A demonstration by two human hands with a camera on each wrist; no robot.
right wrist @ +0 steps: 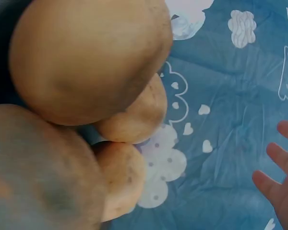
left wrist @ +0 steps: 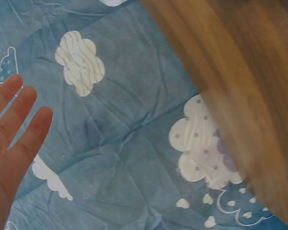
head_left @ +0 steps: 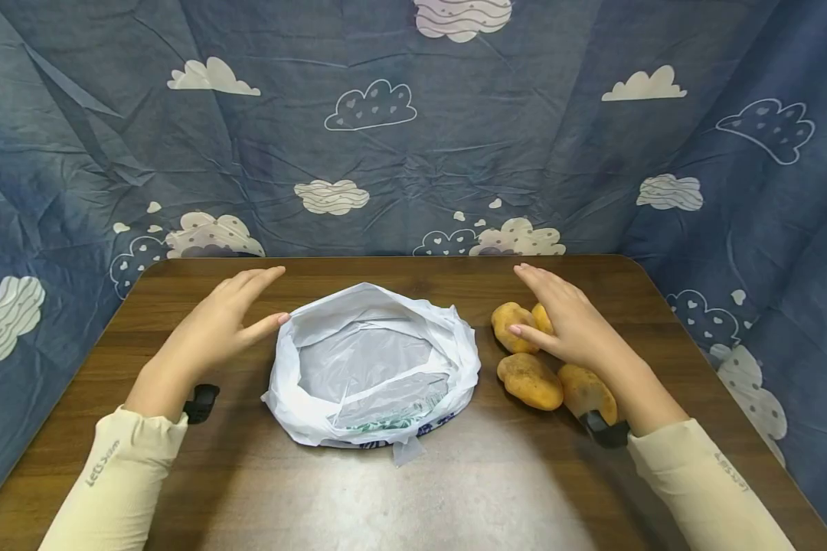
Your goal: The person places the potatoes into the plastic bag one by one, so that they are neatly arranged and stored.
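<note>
In the head view a white plastic bag (head_left: 286,383) stands with its mouth spread wide, green and blue print showing low at its front. My left hand (head_left: 214,325) is held to the left of it, fingers extended, thumb tip overlapping the rim in this view. On the other side, my right hand (head_left: 568,317) hovers over several potatoes (head_left: 529,381), fingers straight and nothing held. One potato (head_left: 542,318) is partly hidden behind that hand. Close up, the right wrist view shows large potatoes (right wrist: 91,57) at left and the right fingers (right wrist: 268,186) apart from them.
The brown wooden table (head_left: 303,505) has its far edge close to a blue curtain (head_left: 400,168) with cloud prints, which also hangs along both sides. Each wrist carries a black strap-on device (head_left: 200,403).
</note>
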